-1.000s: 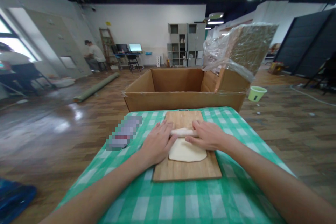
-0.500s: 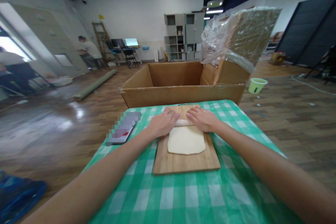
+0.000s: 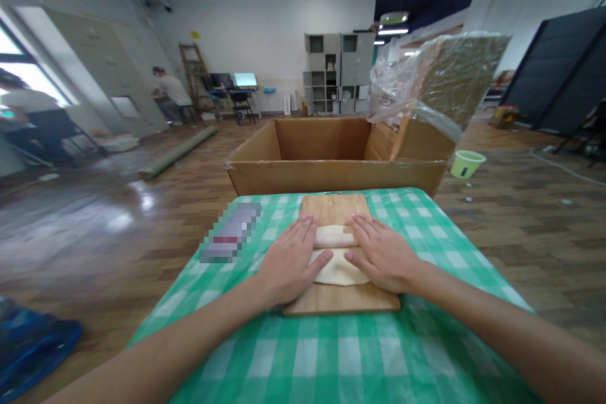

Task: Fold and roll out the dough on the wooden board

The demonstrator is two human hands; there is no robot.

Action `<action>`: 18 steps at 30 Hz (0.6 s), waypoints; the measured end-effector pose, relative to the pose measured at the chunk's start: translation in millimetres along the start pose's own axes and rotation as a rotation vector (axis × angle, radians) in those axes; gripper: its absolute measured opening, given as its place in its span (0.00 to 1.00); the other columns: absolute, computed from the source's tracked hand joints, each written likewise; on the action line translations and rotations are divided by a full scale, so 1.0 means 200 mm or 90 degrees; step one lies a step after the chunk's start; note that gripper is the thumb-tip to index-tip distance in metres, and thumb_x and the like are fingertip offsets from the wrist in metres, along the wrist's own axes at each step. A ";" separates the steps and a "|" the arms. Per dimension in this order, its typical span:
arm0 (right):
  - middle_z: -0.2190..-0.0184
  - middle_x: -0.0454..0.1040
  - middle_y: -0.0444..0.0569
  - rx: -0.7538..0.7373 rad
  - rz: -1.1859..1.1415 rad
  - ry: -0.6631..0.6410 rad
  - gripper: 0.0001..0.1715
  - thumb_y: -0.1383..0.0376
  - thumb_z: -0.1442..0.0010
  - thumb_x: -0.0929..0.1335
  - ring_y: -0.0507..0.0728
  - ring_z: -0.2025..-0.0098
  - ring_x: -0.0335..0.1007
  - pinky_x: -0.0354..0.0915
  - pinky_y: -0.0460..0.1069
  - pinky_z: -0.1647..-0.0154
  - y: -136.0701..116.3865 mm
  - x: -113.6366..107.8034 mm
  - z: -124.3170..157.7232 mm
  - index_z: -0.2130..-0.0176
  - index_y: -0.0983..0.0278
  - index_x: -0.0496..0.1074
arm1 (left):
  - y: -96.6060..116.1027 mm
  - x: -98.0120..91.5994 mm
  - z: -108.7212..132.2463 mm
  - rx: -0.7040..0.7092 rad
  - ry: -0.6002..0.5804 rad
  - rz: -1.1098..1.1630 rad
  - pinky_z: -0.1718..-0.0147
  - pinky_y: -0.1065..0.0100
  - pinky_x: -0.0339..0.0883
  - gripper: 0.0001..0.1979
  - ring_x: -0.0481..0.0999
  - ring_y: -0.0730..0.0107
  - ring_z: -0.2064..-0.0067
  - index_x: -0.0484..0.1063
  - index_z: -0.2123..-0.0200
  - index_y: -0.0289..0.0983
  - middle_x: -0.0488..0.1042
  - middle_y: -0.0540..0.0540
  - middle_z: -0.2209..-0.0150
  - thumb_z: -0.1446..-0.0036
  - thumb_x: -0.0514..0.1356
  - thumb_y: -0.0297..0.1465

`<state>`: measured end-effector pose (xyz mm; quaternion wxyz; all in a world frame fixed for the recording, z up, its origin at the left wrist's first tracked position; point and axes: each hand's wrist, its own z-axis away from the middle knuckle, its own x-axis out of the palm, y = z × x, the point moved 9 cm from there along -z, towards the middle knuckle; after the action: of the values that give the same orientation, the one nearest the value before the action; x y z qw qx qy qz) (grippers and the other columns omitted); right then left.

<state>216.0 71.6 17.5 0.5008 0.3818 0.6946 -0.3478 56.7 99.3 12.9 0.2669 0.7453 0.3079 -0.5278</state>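
We lay both palms over a pale rolling pin (image 3: 335, 237) set across a sheet of dough (image 3: 341, 271).
The dough is cream-white, flat and smooth, its near edge gently wavy, and it lies on our wooden board (image 3: 341, 304), showing on both sides of the rolling pin. Our left hand (image 3: 290, 262) and right hand (image 3: 388, 255) rest with fingers stretched out, unclenched, hiding the dough's side edges.

Board (image 3: 341, 303): smooth, matt wd. Dough (image 3: 339, 273): smooth, matt. Tablecloth (image 3: 303, 360): plastic-look, sl. glossy. Carton (image 3: 331, 178): matt cardbd; wrap (image 3: 391, 85): glossy clr plastic.
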 end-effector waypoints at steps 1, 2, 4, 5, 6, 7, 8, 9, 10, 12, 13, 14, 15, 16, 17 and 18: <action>0.30 0.61 0.66 0.011 -0.006 -0.008 0.42 0.44 0.25 0.54 0.69 0.26 0.53 0.51 0.63 0.27 0.02 0.00 -0.02 0.31 0.72 0.62 | -0.01 0.01 -0.02 -0.008 -0.009 0.004 0.29 0.49 0.51 0.38 0.59 0.49 0.27 0.60 0.30 0.29 0.60 0.30 0.29 0.28 0.44 0.53; 0.30 0.63 0.65 0.026 -0.013 -0.018 0.41 0.44 0.25 0.53 0.68 0.27 0.54 0.52 0.63 0.28 0.04 0.01 -0.05 0.32 0.71 0.63 | -0.03 0.02 -0.05 -0.016 -0.019 0.008 0.29 0.49 0.52 0.37 0.60 0.49 0.27 0.61 0.31 0.30 0.62 0.30 0.29 0.28 0.43 0.53; 0.33 0.67 0.63 0.050 -0.025 -0.039 0.37 0.45 0.24 0.52 0.66 0.28 0.57 0.55 0.60 0.30 0.10 0.03 -0.13 0.36 0.67 0.68 | -0.08 0.05 -0.13 -0.032 -0.037 0.013 0.30 0.49 0.54 0.35 0.62 0.50 0.28 0.64 0.33 0.31 0.65 0.31 0.31 0.27 0.40 0.51; 0.35 0.70 0.61 0.055 -0.026 -0.050 0.36 0.47 0.23 0.51 0.65 0.29 0.59 0.56 0.59 0.31 0.13 0.04 -0.17 0.39 0.66 0.70 | -0.10 0.07 -0.18 -0.039 -0.047 0.014 0.31 0.49 0.56 0.33 0.63 0.50 0.29 0.65 0.34 0.33 0.66 0.32 0.31 0.26 0.39 0.49; 0.37 0.72 0.60 0.056 -0.023 -0.060 0.35 0.48 0.23 0.51 0.63 0.30 0.61 0.56 0.58 0.31 0.15 0.06 -0.22 0.41 0.65 0.72 | -0.13 0.09 -0.23 -0.046 -0.057 0.013 0.32 0.49 0.58 0.32 0.64 0.50 0.29 0.66 0.35 0.34 0.66 0.33 0.31 0.26 0.39 0.48; 0.39 0.74 0.59 0.055 -0.018 -0.069 0.34 0.50 0.22 0.50 0.62 0.31 0.63 0.56 0.58 0.32 0.18 0.07 -0.26 0.43 0.65 0.72 | -0.17 0.12 -0.27 -0.049 -0.069 0.011 0.34 0.48 0.60 0.31 0.65 0.50 0.30 0.66 0.35 0.36 0.66 0.34 0.31 0.25 0.38 0.47; 0.40 0.74 0.59 0.052 -0.009 -0.075 0.34 0.51 0.22 0.49 0.62 0.33 0.64 0.56 0.57 0.32 0.20 0.09 -0.30 0.44 0.65 0.73 | -0.20 0.15 -0.31 -0.050 -0.079 0.006 0.37 0.47 0.63 0.30 0.65 0.49 0.30 0.66 0.35 0.39 0.66 0.35 0.31 0.25 0.38 0.46; 0.40 0.74 0.60 0.049 0.000 -0.077 0.34 0.52 0.22 0.49 0.62 0.33 0.65 0.55 0.58 0.32 0.23 0.10 -0.33 0.44 0.66 0.73 | -0.23 0.17 -0.35 -0.047 -0.087 0.001 0.39 0.48 0.65 0.28 0.66 0.49 0.31 0.65 0.35 0.40 0.66 0.36 0.32 0.25 0.38 0.46; 0.40 0.74 0.61 0.043 0.007 -0.077 0.34 0.53 0.22 0.49 0.63 0.33 0.65 0.55 0.58 0.32 0.25 0.11 -0.36 0.44 0.66 0.73 | -0.25 0.19 -0.38 -0.035 -0.093 -0.006 0.40 0.48 0.67 0.27 0.67 0.50 0.32 0.65 0.35 0.42 0.67 0.37 0.33 0.24 0.38 0.46; 0.40 0.74 0.61 0.020 0.011 -0.074 0.32 0.54 0.22 0.50 0.63 0.34 0.65 0.55 0.59 0.32 0.28 0.13 -0.40 0.43 0.66 0.73 | -0.27 0.22 -0.42 -0.006 -0.103 -0.019 0.42 0.50 0.68 0.26 0.68 0.52 0.34 0.64 0.35 0.44 0.70 0.38 0.36 0.24 0.38 0.44; 0.40 0.74 0.61 0.003 0.010 -0.076 0.31 0.54 0.22 0.51 0.64 0.34 0.65 0.55 0.59 0.32 0.29 0.15 -0.42 0.42 0.65 0.73 | -0.28 0.23 -0.44 0.006 -0.106 -0.026 0.43 0.51 0.68 0.25 0.68 0.53 0.35 0.64 0.35 0.44 0.70 0.38 0.38 0.24 0.38 0.44; 0.40 0.75 0.60 -0.015 0.007 -0.079 0.29 0.55 0.22 0.52 0.64 0.35 0.66 0.54 0.59 0.32 0.30 0.16 -0.43 0.42 0.64 0.73 | -0.29 0.24 -0.45 0.013 -0.109 -0.032 0.44 0.52 0.68 0.25 0.69 0.54 0.36 0.64 0.36 0.44 0.71 0.38 0.39 0.24 0.38 0.43; 0.41 0.75 0.60 -0.030 0.005 -0.086 0.28 0.56 0.22 0.53 0.64 0.35 0.67 0.54 0.60 0.31 0.31 0.18 -0.45 0.41 0.64 0.73 | -0.30 0.25 -0.46 0.017 -0.112 -0.036 0.44 0.53 0.68 0.25 0.69 0.55 0.36 0.65 0.36 0.44 0.71 0.38 0.39 0.24 0.37 0.43; 0.41 0.75 0.59 -0.040 0.004 -0.094 0.27 0.56 0.22 0.54 0.64 0.35 0.67 0.53 0.60 0.31 0.32 0.20 -0.46 0.41 0.63 0.73 | -0.31 0.25 -0.46 0.018 -0.115 -0.037 0.45 0.53 0.68 0.25 0.69 0.55 0.37 0.66 0.37 0.43 0.71 0.38 0.40 0.24 0.38 0.43; 0.40 0.75 0.59 -0.045 0.002 -0.102 0.27 0.57 0.22 0.54 0.64 0.35 0.66 0.53 0.61 0.30 0.33 0.21 -0.47 0.39 0.63 0.72 | -0.31 0.25 -0.47 0.018 -0.113 -0.035 0.45 0.54 0.68 0.25 0.69 0.55 0.38 0.66 0.38 0.43 0.72 0.38 0.41 0.24 0.38 0.43; 0.38 0.73 0.59 -0.045 -0.001 -0.109 0.27 0.57 0.23 0.54 0.65 0.33 0.65 0.52 0.62 0.29 0.35 0.23 -0.48 0.38 0.63 0.71 | -0.31 0.25 -0.48 0.020 -0.106 -0.029 0.45 0.54 0.68 0.25 0.70 0.55 0.39 0.67 0.38 0.43 0.73 0.38 0.43 0.24 0.38 0.44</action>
<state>226.4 196.1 -9.5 0.5710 0.3322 0.6614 -0.3551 83.5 219.7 -9.9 0.2681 0.6956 0.2929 -0.5987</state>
